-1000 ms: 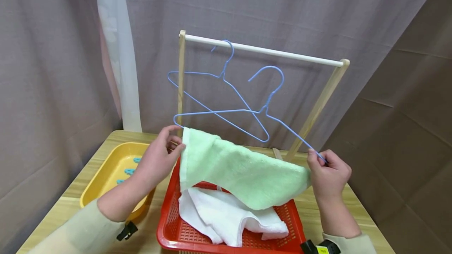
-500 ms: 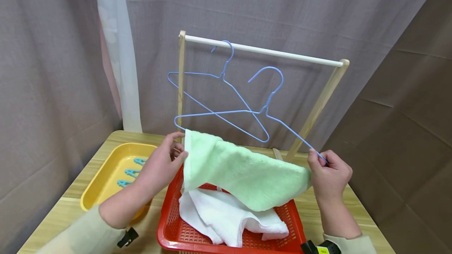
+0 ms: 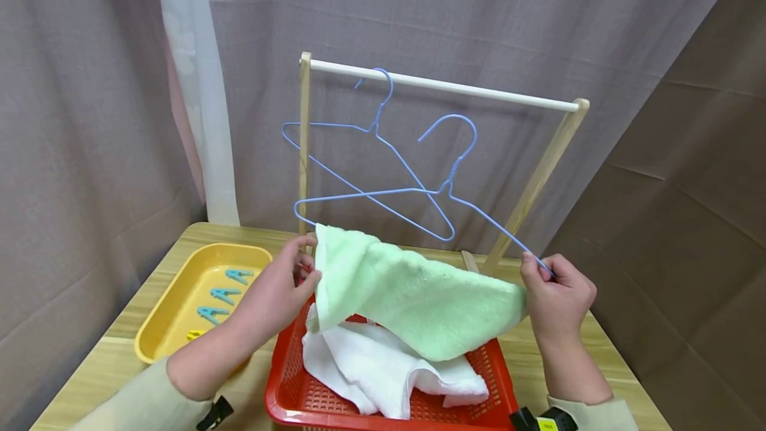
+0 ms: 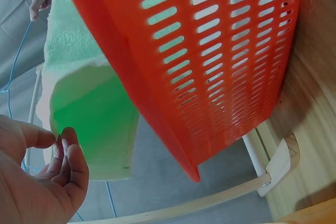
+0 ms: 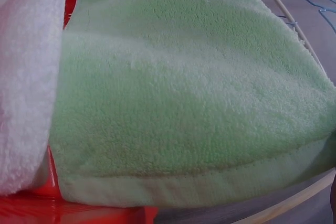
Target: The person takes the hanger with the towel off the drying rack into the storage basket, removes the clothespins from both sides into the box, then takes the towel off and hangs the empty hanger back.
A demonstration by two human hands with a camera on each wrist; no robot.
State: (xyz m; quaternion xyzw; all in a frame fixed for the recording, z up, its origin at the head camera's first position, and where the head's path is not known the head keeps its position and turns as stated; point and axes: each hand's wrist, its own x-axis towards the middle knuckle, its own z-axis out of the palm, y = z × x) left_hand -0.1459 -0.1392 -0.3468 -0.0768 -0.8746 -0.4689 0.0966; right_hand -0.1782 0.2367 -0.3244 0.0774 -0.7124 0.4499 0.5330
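Observation:
A light green towel is draped over the lower bar of a blue wire hanger, which tilts down to the right. My left hand pinches the towel's left edge between thumb and fingers; the left wrist view shows this hand at the towel's border. My right hand grips the hanger's right corner, beside the towel's right end. In the right wrist view the towel fills most of the picture, and that hand is almost wholly outside it. Below the towel, a white towel lies crumpled in a red basket.
Behind stands a wooden rack with a white rail; a second blue hanger hangs from it. At left, a yellow tray holds several clothespins. Grey curtains close off the back of the wooden table.
My left hand has shifted slightly right and down with the towel's left edge, baring more of the hanger's left corner. More clothespins show in the tray. The right hand stays put.

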